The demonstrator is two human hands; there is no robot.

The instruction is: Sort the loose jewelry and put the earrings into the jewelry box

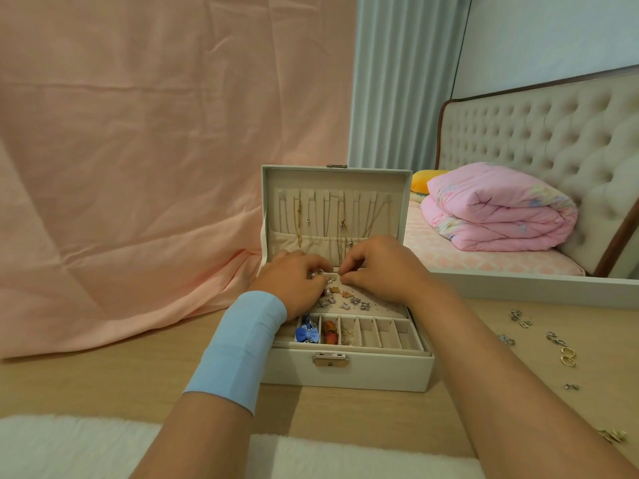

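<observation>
My right hand (377, 267) is at the rear edge of the perforated earring panel (387, 307), thumb and forefinger drawn together tip to tip; whether they clamp a stud or a backing I cannot tell, as anything there is too small to see. My left hand (294, 274), just beside it and nearly touching, has its fingers curled round a small silver earring (316, 274) held low over the same panel. A blue wrist band (242, 347) covers the left forearm. The panel sits in the open jewelry box (349, 371) and already carries a scatter of seated earrings (354, 300), with many holes on its right side unfilled. In front of it, the three left slots of the divided tray hold pieces, among them a blue bow (306, 334); the slots to the right are vacant. Necklaces (342, 223) hang inside the raised lid (269, 202). Status, by my estimate: partly done. Loose silver pieces (553, 338) and gold hoops (567, 356) are left on the wooden table (103, 378), well apart from the box on my right, with a few more pieces (612, 435) near the lower right edge.
</observation>
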